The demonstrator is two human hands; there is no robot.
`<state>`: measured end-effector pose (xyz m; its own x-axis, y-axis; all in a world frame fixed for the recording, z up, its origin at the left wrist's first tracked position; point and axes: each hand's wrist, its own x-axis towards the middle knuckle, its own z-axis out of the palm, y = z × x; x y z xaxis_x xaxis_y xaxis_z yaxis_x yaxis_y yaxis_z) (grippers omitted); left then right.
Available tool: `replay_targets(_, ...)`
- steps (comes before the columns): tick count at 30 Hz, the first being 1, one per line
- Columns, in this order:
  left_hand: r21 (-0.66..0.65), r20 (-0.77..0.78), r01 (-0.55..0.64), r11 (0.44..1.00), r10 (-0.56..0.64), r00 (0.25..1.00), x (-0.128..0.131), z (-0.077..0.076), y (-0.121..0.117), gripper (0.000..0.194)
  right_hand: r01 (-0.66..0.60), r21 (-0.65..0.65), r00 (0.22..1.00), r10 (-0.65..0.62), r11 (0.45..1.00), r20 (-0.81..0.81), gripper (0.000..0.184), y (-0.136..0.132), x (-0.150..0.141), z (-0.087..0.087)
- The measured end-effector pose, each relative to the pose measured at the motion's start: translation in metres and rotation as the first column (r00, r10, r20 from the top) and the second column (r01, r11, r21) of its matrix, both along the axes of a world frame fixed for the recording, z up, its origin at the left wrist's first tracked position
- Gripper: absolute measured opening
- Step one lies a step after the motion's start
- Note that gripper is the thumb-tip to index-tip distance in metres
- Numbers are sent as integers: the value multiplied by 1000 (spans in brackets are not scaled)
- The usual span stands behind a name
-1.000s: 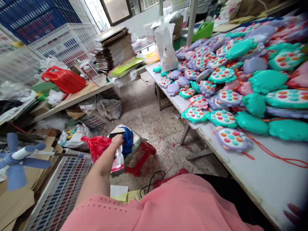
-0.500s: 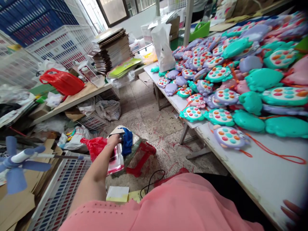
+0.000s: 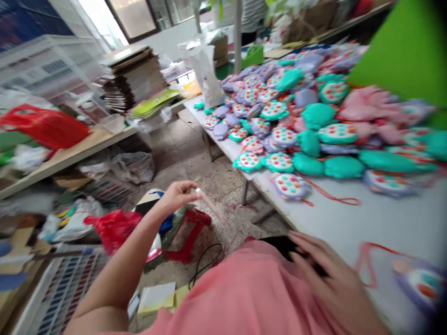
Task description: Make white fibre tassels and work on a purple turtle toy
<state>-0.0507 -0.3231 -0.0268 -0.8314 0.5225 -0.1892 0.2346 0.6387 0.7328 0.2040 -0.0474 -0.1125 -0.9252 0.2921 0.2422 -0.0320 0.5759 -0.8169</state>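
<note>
My left hand point(image 3: 178, 195) is raised over the floor clutter, fingers pinched on a thin pale stick-like thing point(image 3: 209, 204) that I cannot name through the blur. Below it lie a red plastic stool point(image 3: 188, 230), a blue cloth point(image 3: 165, 223) and a red bag point(image 3: 113, 227). My right hand point(image 3: 328, 274) lies near my lap at the edge of the white table point(image 3: 380, 218), fingers stretched out, holding nothing. A purple bubble toy point(image 3: 289, 185) with a red cord lies closest on the table, another purple toy point(image 3: 419, 284) sits at the lower right.
A big heap of teal, purple and pink bubble toys point(image 3: 314, 111) covers the table. A white bag point(image 3: 206, 74) stands at its far end. On the left are a bench with stacked cardboard point(image 3: 134, 77), a red bag point(image 3: 45, 128), white crates point(image 3: 63, 288) and a black cable point(image 3: 206, 263).
My left hand has lifted off the pile on the stool, now holding a thin stick-like thing. My right hand has come into view by my lap. The view has swung left.
</note>
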Motion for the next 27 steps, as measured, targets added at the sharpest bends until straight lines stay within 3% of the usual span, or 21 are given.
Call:
replay_targets(2,146,198,204,968,-231,953,29,0,58,40,-51,-59,999,52,997,8,35,-11,-10,8)
replay_targets(4,272,298,340,900,-415,860,55,-2,108,37,-78,-169,995,86,983,44,37,-17,-16,16)
replay_targets(6,352,319,429,832,-537,781,76,-6,151,34,-62,-284,995,83,957,62,21,-16,-14,20)
replay_targets(8,400,327,489,775,-619,714,93,-13,185,33,-1,-416,998,28,909,59,10,-9,-4,20)
replay_targets(10,418,341,533,736,-671,659,108,-21,209,34,68,-579,998,-54,812,42,11,1,12,17)
replay_targets(12,388,322,598,702,-711,625,123,-28,224,36,131,-710,984,-176,692,10,14,11,32,13)
replay_targets(14,304,252,717,628,-779,575,137,-34,230,35,195,-764,942,-334,615,-28,15,19,52,10)
replay_targets(16,189,138,833,520,-854,502,149,-39,232,34,243,-768,885,-459,593,-74,15,24,69,7)
replay_targets(18,51,-9,902,429,-903,430,161,-43,234,37,291,-740,848,-522,606,-94,15,25,81,4)
replay_targets(20,-90,-145,928,361,-927,346,172,-46,239,41,347,-699,832,-549,625,-77,18,24,88,1)
replay_targets(22,-169,-187,938,304,-944,272,182,-47,246,45,401,-686,816,-577,607,-35,23,22,91,-1)
replay_targets(23,-158,-159,946,285,-952,260,187,-46,250,46,414,-696,808,-589,587,-16,25,23,91,-2)
replay_targets(25,-11,-6,969,248,-969,248,195,-43,255,46,420,-739,781,-625,527,-2,29,31,94,0)
replay_targets(27,231,194,956,184,-971,140,200,-41,256,46,381,-800,728,-684,463,-50,33,49,101,8)
